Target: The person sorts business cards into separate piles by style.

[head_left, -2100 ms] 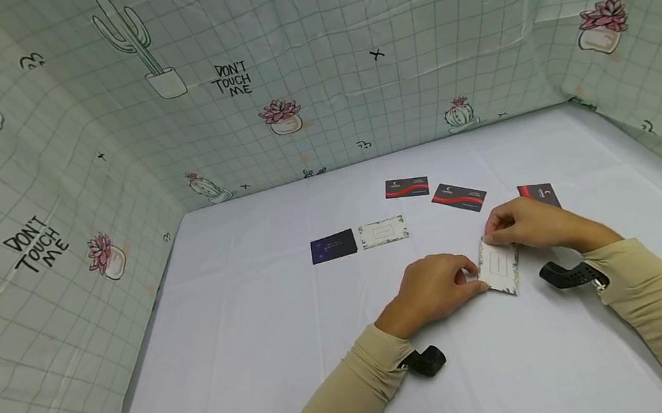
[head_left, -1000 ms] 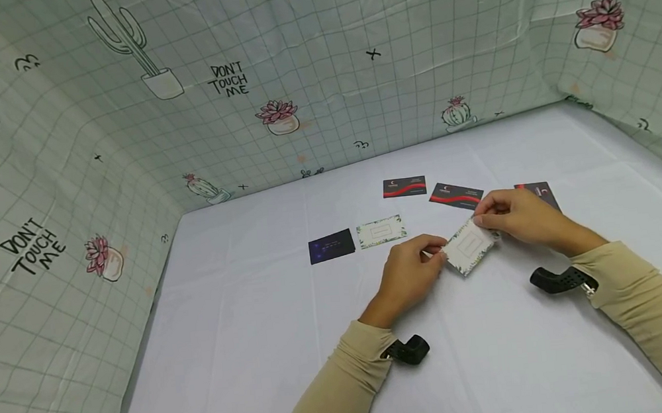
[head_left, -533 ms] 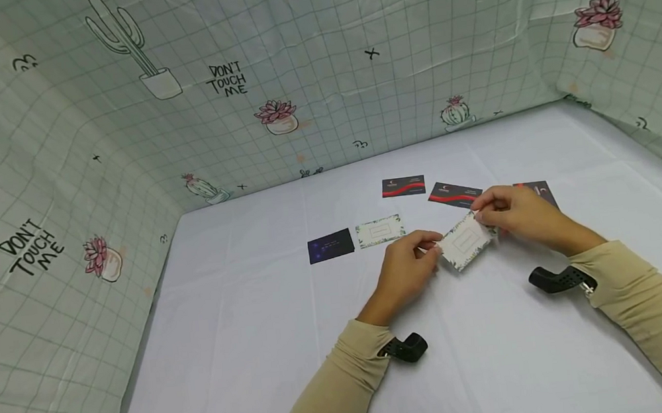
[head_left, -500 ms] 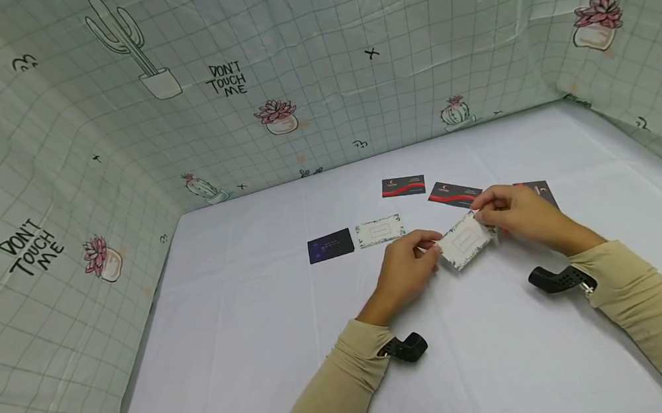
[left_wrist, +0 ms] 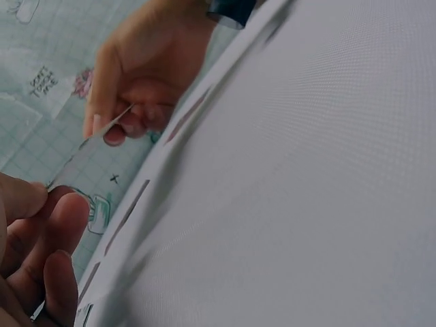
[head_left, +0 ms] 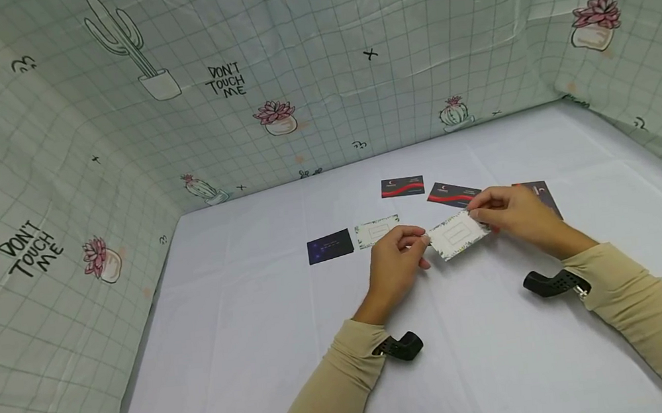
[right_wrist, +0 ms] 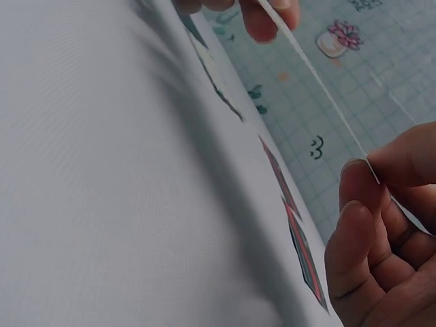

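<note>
A white business card (head_left: 458, 234) with a leafy green border is held up between both hands, clear of the table. My left hand (head_left: 395, 263) pinches its left end between thumb and fingers. At the upper right corner, my right hand (head_left: 518, 218) pinches it too. The left wrist view shows the card (left_wrist: 78, 155) nearly edge-on, gripped at both ends. From the right wrist, the card (right_wrist: 320, 82) is a thin slanting line, with the right thumb and fingers (right_wrist: 357, 178) at its lower end.
A dark blue card (head_left: 330, 246) lies left of a second leafy white card (head_left: 369, 233), which the left hand partly covers. Behind are black-and-red cards (head_left: 402, 187), another (head_left: 449, 194) and a third (head_left: 539, 193) partly behind the right hand. Printed cloth walls (head_left: 319, 81) enclose the white table (head_left: 246, 321).
The white card has been lifted off the table, turned from upright to nearly lengthwise, and moved left. Both hands moved left with it; the left hand now overlaps the leafy card on the table.
</note>
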`<state>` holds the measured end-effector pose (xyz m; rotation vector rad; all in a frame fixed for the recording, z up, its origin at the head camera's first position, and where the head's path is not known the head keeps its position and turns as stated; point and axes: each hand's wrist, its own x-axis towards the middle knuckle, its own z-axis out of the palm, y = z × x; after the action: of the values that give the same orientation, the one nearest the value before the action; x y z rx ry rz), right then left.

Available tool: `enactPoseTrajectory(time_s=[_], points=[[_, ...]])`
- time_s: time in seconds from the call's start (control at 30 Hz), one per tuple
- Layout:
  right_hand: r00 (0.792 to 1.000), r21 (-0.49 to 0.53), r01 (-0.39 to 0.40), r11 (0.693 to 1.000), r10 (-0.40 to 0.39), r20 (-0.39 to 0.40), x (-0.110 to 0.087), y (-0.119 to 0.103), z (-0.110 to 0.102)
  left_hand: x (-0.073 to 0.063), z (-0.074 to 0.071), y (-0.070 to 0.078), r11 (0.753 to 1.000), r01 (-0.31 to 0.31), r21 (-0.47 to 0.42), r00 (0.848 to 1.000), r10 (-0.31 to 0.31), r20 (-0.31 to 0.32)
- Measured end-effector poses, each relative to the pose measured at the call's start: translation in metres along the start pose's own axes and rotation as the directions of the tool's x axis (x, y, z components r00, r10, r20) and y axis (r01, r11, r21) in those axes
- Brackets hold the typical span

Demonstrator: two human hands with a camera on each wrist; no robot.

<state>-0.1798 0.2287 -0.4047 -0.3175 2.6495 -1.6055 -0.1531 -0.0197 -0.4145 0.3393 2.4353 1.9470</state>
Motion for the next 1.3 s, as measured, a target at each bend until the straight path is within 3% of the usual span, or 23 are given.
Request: enactPoseTrajectory(time_s=[0.23,0.4,0.6,0.87,1.1,1.3], points=[[0.998,-0.009,-0.033,0.999,0.032,-0.048,0.001,-0.002,0.007,-0.001,-0.003,-0.002,0.999,0.028,-0.022,1.0,-0.028,-0.003],[0.996,-0.016,-0.049,0.999,0.048,-0.076,0.003,-0.003,0.011,-0.002,-0.007,-0.001,0.994,0.061,-0.093,0.995,-0.053,0.089],[0.994,-0.008,-0.047,0.999,0.046,-0.095,0.003,-0.005,0.011,-0.005,-0.009,0.001,0.999,0.045,0.012,0.983,-0.046,0.177],[0.994,0.088,-0.047,0.995,0.055,-0.099,0.003,-0.009,0.014,-0.004,-0.009,0.001,0.994,-0.026,0.108,0.991,0.011,0.135],[0.995,0.12,-0.07,0.99,0.079,-0.064,0.002,-0.007,0.02,-0.003,-0.018,-0.006,0.998,-0.011,0.067,0.992,0.002,0.129],[0.999,0.127,-0.038,0.991,0.043,-0.031,0.009,-0.014,0.03,0.001,-0.032,-0.008,0.996,-0.026,0.082,0.995,0.018,0.099]])
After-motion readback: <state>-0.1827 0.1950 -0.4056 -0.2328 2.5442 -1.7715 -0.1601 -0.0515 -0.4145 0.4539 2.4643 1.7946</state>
